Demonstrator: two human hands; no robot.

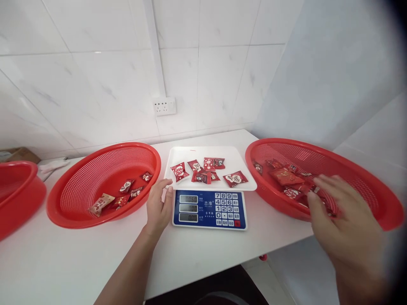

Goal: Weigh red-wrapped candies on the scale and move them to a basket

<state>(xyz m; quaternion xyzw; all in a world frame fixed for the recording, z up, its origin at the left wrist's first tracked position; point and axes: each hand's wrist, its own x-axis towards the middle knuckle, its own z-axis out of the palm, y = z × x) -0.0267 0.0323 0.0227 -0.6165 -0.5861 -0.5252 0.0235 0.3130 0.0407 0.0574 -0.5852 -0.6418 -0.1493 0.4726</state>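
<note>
A digital scale (210, 233) stands in the middle of the table, its blue keypad facing me. Several red candy packets (235, 178) lie spread on its white tray (222, 152). My left hand (160, 207) rests beside the scale's left edge, fingers loosely apart and holding nothing. Over the near rim of the right red basket (286, 212) hovers my right hand (346, 224), slightly blurred, with its fingers spread. Red packets (286, 176) lie inside that basket, partly hidden by the hand.
Left of the scale sits another red basket (76, 182) with several packets (101, 204) in it. A further red basket (19, 199) is cut off at the left edge. On the tiled wall is a power socket (164, 106). The table's front edge (229, 264) runs below the scale.
</note>
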